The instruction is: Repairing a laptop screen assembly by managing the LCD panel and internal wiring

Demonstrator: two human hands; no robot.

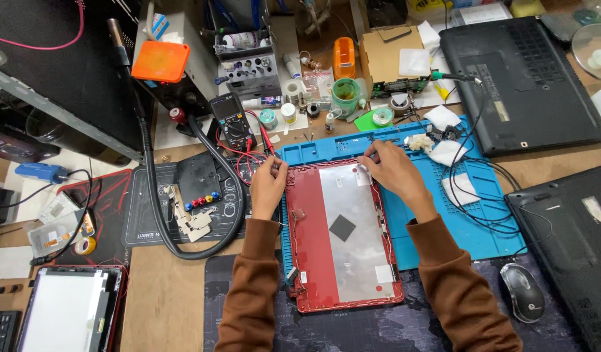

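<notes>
Red lid (pixel 343 238) laid on blue mat (pixel 443 215), near bench centre. Left hand (pixel 268 188) pinched on lid's far-left corner; right hand (pixel 395 171) pinched at far edge.

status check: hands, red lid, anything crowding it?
Left hand on far-left corner of red laptop lid; right hand on its far edge. Lid flat, inner side up, on blue mat. Multimeter leads close by left hand.
</notes>
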